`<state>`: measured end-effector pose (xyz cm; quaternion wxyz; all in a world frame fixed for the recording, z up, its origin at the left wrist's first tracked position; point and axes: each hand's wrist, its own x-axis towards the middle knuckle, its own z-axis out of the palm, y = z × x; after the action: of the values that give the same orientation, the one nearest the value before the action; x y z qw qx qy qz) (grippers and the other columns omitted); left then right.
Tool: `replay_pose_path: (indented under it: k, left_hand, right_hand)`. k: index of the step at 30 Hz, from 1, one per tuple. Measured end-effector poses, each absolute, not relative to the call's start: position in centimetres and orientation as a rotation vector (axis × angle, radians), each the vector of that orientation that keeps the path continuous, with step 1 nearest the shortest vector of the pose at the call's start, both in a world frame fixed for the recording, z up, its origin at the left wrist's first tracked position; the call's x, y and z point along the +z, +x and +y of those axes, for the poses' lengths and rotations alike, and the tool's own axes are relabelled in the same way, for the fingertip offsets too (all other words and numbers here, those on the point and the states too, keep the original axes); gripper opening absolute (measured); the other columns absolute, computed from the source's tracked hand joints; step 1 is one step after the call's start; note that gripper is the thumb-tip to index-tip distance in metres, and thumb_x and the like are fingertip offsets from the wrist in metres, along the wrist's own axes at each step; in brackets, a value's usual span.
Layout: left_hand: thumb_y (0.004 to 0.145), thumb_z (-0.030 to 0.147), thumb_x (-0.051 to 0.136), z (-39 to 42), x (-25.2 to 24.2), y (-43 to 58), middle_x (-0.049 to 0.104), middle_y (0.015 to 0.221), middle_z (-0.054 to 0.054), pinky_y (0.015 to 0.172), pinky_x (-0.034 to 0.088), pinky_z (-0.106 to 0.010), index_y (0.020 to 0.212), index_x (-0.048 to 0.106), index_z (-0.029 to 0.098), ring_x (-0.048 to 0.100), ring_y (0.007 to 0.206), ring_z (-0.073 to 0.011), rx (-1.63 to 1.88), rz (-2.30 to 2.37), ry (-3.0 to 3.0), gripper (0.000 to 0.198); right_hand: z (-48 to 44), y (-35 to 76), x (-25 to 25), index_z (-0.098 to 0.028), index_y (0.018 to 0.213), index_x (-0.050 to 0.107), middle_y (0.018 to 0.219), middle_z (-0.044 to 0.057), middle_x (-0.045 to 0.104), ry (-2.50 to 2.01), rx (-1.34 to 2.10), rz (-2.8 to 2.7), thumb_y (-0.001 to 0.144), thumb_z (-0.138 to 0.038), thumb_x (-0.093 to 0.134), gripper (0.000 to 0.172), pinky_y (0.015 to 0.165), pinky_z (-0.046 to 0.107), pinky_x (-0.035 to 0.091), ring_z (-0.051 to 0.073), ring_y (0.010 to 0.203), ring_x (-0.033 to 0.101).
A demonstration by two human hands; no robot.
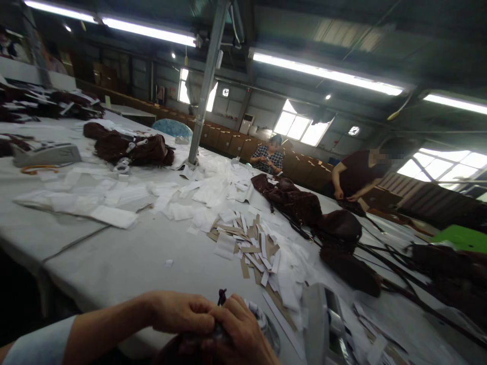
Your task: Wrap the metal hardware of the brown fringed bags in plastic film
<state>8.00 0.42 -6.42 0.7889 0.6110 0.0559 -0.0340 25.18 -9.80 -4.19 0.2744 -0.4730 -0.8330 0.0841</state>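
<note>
At the bottom edge, my left hand (184, 313) and my right hand (243, 329) are close together, fingers closed in a pinch. Both grip a dark brown leather-like item (178, 350), mostly cut off by the frame and covered by my fingers. A small dark knotted end (222, 295) sticks up between the hands. Right of my right hand lies a partly hidden clear-and-white roll (272, 332), perhaps tape. Beyond it stands a grey tape dispenser (317, 319).
Paper and card strips (251, 248) lie heaped ahead, with white sheets (213, 187) behind. Brown leather bags (304, 203) with straps spread right; another brown bundle (129, 147) lies left. A metal post (207, 86) rises from the table (125, 263). Two people (268, 154) work across it.
</note>
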Motion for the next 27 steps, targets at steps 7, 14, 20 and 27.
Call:
replay_pose_path:
  k: [7,14,20,27]
  left_hand:
    - [0.082,0.053,0.062,-0.7,-5.9,7.7,0.046,0.056,0.003,0.042,0.026,-0.017,0.083,0.070,0.010,0.032,0.046,-0.0056,0.142,0.201,1.259,0.043]
    - [0.083,0.047,0.063,-0.8,-5.0,7.6,0.050,0.066,0.000,0.051,0.028,-0.017,0.093,0.073,0.013,0.037,0.057,-0.0078,0.185,0.168,1.271,0.037]
    - [0.079,0.040,0.070,-0.5,-5.6,7.6,0.052,0.064,-0.001,0.051,0.029,-0.017,0.091,0.073,0.013,0.037,0.056,-0.0081,0.112,0.136,1.092,0.030]
    - [0.059,0.022,0.080,1.1,-8.9,7.7,0.069,0.079,-0.004,0.067,0.047,-0.025,0.105,0.069,0.013,0.061,0.064,-0.0151,-0.106,0.000,0.822,0.049]
  right_hand:
    - [-9.1,25.6,-5.8,-0.025,0.101,0.061,0.072,0.002,0.058,-1.249,0.149,-2.182,0.082,-0.078,0.031,0.064,0.056,0.027,0.043,0.016,0.064,0.055]
    - [-8.3,24.5,-6.1,-0.022,0.095,0.056,0.061,-0.001,0.054,-1.122,-0.171,-2.188,0.093,-0.064,0.023,0.054,0.050,0.025,0.040,0.014,0.055,0.052]
    - [-8.4,25.0,-5.9,-0.022,0.106,0.053,0.064,-0.001,0.055,-1.094,-0.012,-2.210,0.096,-0.058,0.026,0.046,0.051,0.024,0.041,0.015,0.059,0.052]
    - [-8.7,25.9,-6.5,-0.025,0.106,0.058,0.081,0.002,0.061,-1.207,0.387,-2.113,0.096,-0.050,0.037,0.034,0.065,0.026,0.043,0.016,0.075,0.056]
